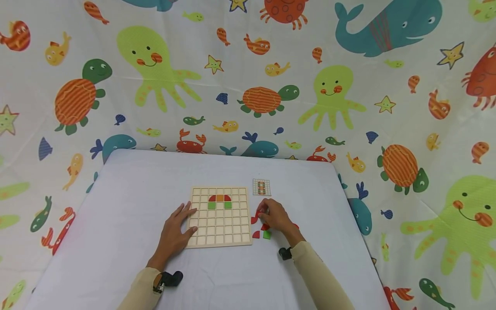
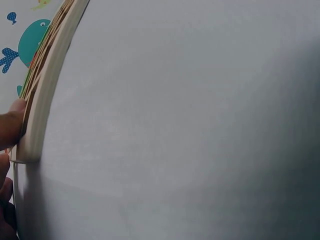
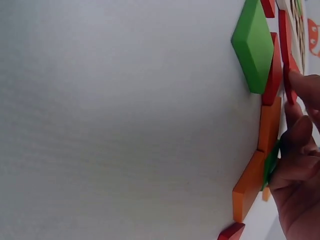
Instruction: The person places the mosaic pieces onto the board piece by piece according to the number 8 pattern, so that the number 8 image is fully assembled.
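A light wooden grid board (image 1: 222, 228) lies on the white table. Near its top sit an orange square (image 1: 220, 198), a red quarter-round tile on each side of it, and two green squares (image 1: 212, 206) below these. My left hand (image 1: 173, 234) rests against the board's left edge, thumb at the lower corner and fingers spread further up. Right of the board, my right hand (image 1: 275, 215) pinches a red tile (image 3: 288, 75) between thumb and finger, over loose pieces. Among these are a green square (image 3: 253, 47), red quarter-rounds (image 1: 256, 234) and orange blocks (image 3: 248, 185), partly hidden by the hand.
A small card (image 1: 261, 187) with a printed grid pattern lies behind the right hand, near the board's top right corner. Behind the white table (image 1: 128, 206) hangs a cloth (image 1: 228, 86) printed with sea animals.
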Tool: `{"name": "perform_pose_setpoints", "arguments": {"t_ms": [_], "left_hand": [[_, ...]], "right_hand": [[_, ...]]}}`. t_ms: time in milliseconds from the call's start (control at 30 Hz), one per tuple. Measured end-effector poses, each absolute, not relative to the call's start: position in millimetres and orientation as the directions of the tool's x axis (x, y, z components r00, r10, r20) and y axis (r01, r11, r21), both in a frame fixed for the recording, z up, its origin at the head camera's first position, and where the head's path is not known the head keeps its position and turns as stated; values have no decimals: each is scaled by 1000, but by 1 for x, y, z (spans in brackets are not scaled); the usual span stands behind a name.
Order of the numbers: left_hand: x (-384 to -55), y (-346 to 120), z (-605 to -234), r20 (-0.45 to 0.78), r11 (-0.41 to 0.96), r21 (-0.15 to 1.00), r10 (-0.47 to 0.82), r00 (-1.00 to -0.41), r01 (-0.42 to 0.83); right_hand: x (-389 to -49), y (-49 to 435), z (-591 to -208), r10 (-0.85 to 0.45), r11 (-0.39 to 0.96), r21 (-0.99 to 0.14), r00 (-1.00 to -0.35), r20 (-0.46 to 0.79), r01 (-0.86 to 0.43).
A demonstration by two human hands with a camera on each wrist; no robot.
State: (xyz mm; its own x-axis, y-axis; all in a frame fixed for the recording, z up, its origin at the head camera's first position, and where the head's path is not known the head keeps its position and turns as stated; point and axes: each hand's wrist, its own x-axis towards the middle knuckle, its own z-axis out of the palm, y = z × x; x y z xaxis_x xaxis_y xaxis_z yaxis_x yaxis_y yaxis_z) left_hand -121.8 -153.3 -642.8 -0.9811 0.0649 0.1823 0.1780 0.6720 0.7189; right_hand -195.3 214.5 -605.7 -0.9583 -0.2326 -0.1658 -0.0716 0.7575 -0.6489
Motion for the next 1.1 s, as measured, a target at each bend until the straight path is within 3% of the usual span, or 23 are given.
{"name": "perform_pose_setpoints", "arguments": {"t_ms": [367,633,933,1100], "left_hand": [[-122,-153,-640,170,675,718,65,-983,169],[-122,-153,-641,160,673,723,61,-985,159],[-122,-153,-643,176,677,716,61,-983,170],[-122,-153,-643,163,684,711,63,-985,162]], "right_hand": [[-193,210,-603,-233,649,-760,-961,-152,-37],[-196,173,-596,-293,589,-798,-954,-60,-131],[-199,124,-596,-390,567,-794,-920,-24,-220],[-199,100,-600,-383,585,-785,-923,-43,-206]]}}
